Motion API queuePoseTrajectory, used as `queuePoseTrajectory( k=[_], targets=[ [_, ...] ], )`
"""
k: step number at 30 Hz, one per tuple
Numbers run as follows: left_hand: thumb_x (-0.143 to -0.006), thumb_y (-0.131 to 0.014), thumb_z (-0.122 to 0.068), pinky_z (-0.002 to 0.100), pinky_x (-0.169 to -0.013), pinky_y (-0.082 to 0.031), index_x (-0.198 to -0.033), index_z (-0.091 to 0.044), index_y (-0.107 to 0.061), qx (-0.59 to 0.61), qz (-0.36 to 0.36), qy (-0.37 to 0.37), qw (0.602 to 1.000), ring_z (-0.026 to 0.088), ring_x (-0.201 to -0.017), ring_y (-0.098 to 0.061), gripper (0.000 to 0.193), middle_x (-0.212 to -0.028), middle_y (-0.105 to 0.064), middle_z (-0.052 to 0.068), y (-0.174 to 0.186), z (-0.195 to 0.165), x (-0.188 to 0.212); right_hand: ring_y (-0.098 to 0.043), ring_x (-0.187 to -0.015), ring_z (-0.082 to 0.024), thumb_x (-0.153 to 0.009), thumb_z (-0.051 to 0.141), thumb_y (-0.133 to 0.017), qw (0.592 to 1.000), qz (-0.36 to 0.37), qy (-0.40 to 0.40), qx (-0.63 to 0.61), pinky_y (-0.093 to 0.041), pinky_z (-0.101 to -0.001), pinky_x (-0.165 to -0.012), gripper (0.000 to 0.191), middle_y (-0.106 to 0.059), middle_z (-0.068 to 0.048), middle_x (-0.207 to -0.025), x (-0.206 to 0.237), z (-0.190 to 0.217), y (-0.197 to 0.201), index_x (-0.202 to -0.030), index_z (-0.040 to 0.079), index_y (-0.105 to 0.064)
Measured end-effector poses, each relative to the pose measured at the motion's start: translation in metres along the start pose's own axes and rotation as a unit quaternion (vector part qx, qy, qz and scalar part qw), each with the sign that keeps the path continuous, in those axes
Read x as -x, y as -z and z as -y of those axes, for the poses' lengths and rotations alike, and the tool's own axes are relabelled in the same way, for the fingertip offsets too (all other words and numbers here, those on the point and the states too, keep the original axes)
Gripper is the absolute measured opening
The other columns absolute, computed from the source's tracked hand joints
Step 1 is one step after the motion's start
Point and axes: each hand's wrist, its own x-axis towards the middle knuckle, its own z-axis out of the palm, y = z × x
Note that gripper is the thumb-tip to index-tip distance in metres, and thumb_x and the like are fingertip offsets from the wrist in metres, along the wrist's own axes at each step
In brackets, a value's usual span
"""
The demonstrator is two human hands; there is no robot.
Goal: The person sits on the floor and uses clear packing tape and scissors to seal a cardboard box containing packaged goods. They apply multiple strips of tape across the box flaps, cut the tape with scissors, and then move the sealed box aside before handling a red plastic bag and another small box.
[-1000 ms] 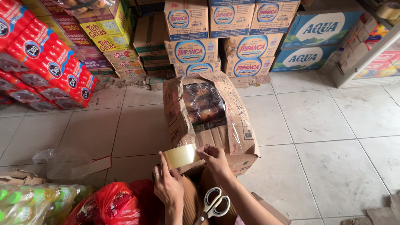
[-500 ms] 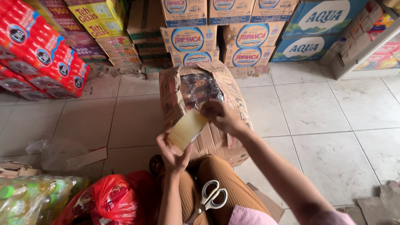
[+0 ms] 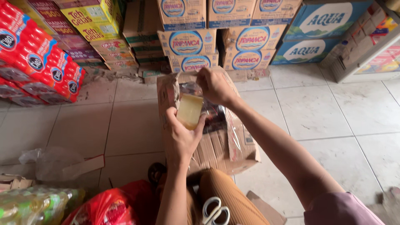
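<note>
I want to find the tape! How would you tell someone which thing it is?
Look at the torn cardboard box on the tiled floor. Just above it, the left hand holds up a tape roll, the only pale yellow see-through thing there.

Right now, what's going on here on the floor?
A person sits over an open cardboard box lying on the tiled floor. The left hand holds a roll of clear packing tape, and the right hand pinches the tape's free end above it, over the box's plastic-wrapped contents. White-handled scissors rest on the person's lap. Stacked cartons line the far side.
</note>
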Motion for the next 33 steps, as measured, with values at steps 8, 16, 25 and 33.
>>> queuePoseTrajectory(
  k=[8, 16, 25, 33],
  targets=[
    [-0.075, -0.087, -0.05, 0.038, -0.076, -0.058, -0.12, 0.0, -0.052, 0.042, 0.07, 0.107, 0.991, 0.03, -0.089, -0.074, 0.075, -0.099, -0.072, 0.019, -0.035, 0.06, -0.141, -0.07, -0.085, -0.043, -0.092, 0.002, -0.064, 0.99, -0.035, 0.136, 0.035, -0.055, -0.0456, -0.072, 0.008, -0.07, -0.023, -0.088, -0.176, -0.054, -0.032, -0.096, -0.002, -0.058],
    [-0.088, -0.079, -0.024, 0.037, -0.103, -0.054, -0.141, -0.006, -0.052, 0.473, 0.214, 0.042, 0.854, 0.021, -0.122, -0.064, 0.062, -0.126, -0.067, 0.01, -0.132, 0.215, -0.263, -0.073, -0.085, -0.037, -0.096, 0.002, -0.056, 0.993, -0.029, 0.109, 0.045, -0.057, -0.0438, -0.074, 0.007, -0.072, -0.02, -0.088, -0.332, -0.166, -0.098, -0.102, -0.001, -0.055],
    [-0.092, -0.069, -0.057, 0.035, -0.084, -0.053, -0.127, -0.003, -0.065, 0.278, 0.165, 0.153, 0.934, 0.023, -0.096, -0.064, 0.064, -0.107, -0.071, 0.013, -0.245, 0.342, -0.39, -0.075, -0.08, -0.035, -0.1, 0.007, -0.052, 0.999, -0.003, 0.007, 0.042, -0.056, -0.0446, -0.072, 0.007, -0.073, -0.016, -0.08, -0.446, -0.35, -0.208, -0.103, 0.0, -0.053],
    [-0.08, -0.063, -0.075, 0.042, -0.085, -0.058, -0.116, 0.002, -0.068, 0.122, 0.189, 0.354, 0.908, 0.026, -0.098, -0.068, 0.086, -0.108, -0.068, 0.016, -0.363, 0.446, -0.46, -0.074, -0.08, -0.038, -0.096, 0.006, -0.063, 0.99, -0.114, 0.023, 0.078, -0.059, -0.0452, -0.067, 0.006, -0.074, -0.02, -0.085, -0.53, -0.511, -0.305, -0.099, 0.002, -0.061]
  ],
)
